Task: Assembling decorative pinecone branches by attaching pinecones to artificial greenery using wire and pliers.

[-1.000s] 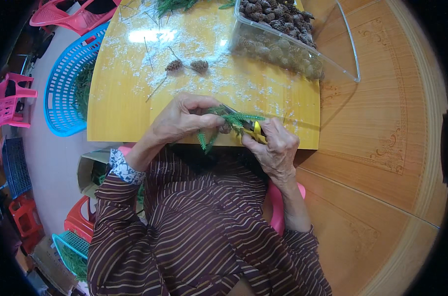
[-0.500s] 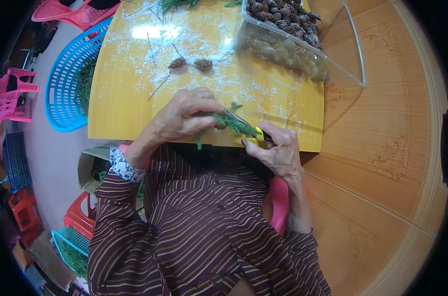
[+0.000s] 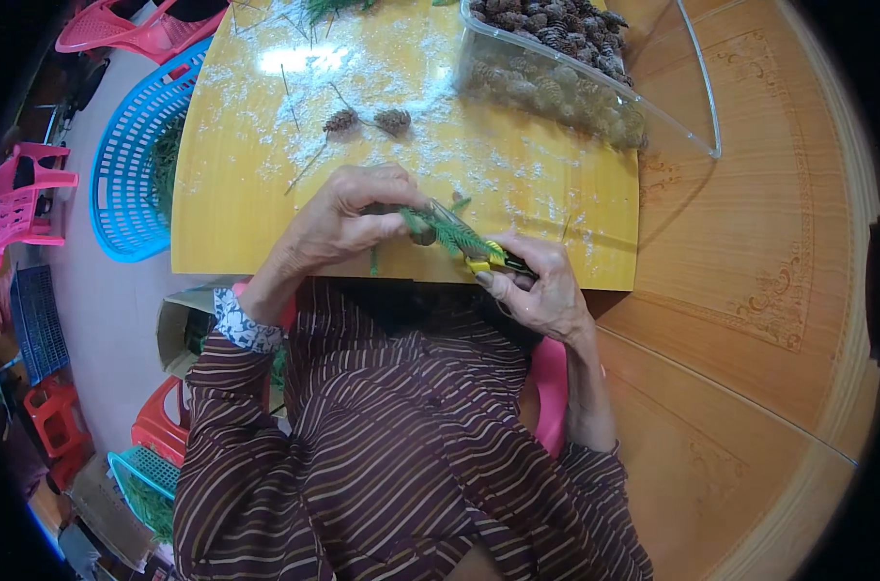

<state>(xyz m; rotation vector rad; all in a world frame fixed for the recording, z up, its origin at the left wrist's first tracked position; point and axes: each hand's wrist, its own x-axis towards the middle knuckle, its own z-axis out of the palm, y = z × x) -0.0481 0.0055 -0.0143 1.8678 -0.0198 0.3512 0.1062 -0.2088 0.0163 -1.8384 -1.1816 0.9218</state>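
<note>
Both hands have slid left along the yellow board's [image 3: 265, 194] near edge.
Left hand [image 3: 348, 218] pinches a green feathery sprig [image 3: 449, 232]; right hand [image 3: 537, 290] clenches yellow-handled snips [image 3: 486, 259] beside a clear plastic tub of brown pinecones [image 3: 566, 68].

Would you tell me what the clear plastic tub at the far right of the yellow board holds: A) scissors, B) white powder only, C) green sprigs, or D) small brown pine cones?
D: the clear plastic tub is filled with small brown pine cones, like the two loose ones on the yellow board.
</note>
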